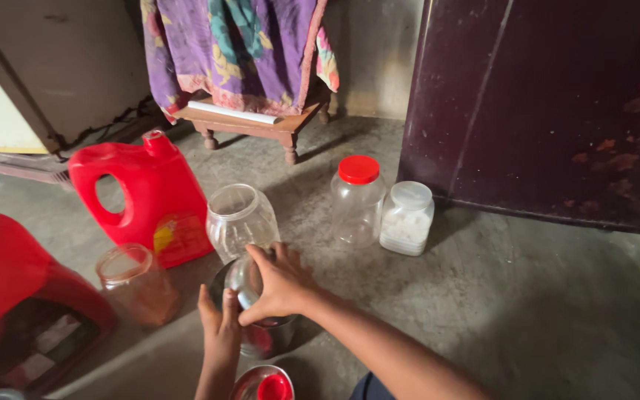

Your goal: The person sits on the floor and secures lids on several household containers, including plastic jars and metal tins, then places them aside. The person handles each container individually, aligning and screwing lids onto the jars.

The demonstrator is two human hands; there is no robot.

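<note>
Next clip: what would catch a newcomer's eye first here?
Bright red dominates the left: a red jug standing on the concrete floor, with a larger red container nearer the camera. At centre, the left hand and right hand grip a shiny steel pot, with an open clear jar just behind it.

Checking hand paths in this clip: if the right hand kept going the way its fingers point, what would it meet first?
Probably the open clear jar, just beyond the right hand on the steel container; depth is uncertain.
</note>
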